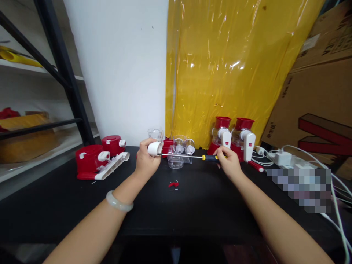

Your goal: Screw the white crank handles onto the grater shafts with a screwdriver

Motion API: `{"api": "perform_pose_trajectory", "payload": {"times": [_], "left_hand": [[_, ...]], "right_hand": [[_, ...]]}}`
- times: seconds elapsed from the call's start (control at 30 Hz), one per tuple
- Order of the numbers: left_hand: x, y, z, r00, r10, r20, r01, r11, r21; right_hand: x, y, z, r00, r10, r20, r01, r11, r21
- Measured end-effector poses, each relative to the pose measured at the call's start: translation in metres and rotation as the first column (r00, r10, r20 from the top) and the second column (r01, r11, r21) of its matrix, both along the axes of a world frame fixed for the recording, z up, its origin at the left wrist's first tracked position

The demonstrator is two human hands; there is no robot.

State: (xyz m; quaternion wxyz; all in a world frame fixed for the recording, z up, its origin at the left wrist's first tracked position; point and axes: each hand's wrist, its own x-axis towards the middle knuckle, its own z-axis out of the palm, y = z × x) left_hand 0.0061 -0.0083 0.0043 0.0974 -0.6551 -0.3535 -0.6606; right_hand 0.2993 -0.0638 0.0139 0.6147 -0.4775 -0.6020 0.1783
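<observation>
My left hand [147, 157] is closed around a white plastic part [154, 149] with a rounded, hollow end. Gripped by its dark handle with yellow bands, a long screwdriver [189, 157] lies level in my right hand [227, 160]. Its tip meets the lower edge of the white part; whether it sits in a screw is too small to tell. Below, on the black table [203, 209], are small red pieces [173, 184] with a few tiny pins beside them. Clear plastic parts [176, 161] stand just behind the screwdriver shaft.
Red round bases [89, 161] and a long white piece [114, 165] lie at the left. Two red and white hand-crank graters [222, 134] stand back right. White cables [334, 183] and a charger [284, 158] crowd the right edge, near a large cardboard box [316, 91].
</observation>
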Motion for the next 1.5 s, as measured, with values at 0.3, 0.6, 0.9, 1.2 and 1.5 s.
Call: {"api": "perform_pose_trajectory", "payload": {"times": [0.3, 0.6, 0.9, 1.2, 1.5], "left_hand": [[-0.007, 0.000, 0.001, 0.985, 0.128, -0.116, -0.130, 0.992, -0.002], [-0.005, -0.009, 0.013, 0.966, 0.111, -0.234, -0.153, 0.973, -0.170], [-0.005, -0.009, 0.017, 0.936, 0.090, -0.341, -0.216, 0.910, -0.353], [-0.004, -0.012, 0.019, 0.914, 0.042, -0.404, -0.239, 0.860, -0.451], [-0.006, -0.004, 0.008, 0.957, -0.245, -0.157, 0.040, 0.646, -0.762]], "right_hand": [[0.004, 0.019, -0.018, 0.976, 0.207, -0.061, -0.216, 0.928, -0.303], [0.005, 0.014, -0.015, 0.994, 0.087, 0.061, -0.073, 0.976, -0.204], [0.005, 0.009, -0.010, 0.976, -0.060, 0.208, 0.069, 0.997, -0.037], [0.005, 0.008, -0.009, 0.944, -0.132, 0.301, 0.122, 0.991, 0.052], [0.009, 0.007, -0.006, 0.888, -0.189, 0.418, 0.102, 0.970, 0.223]]}}
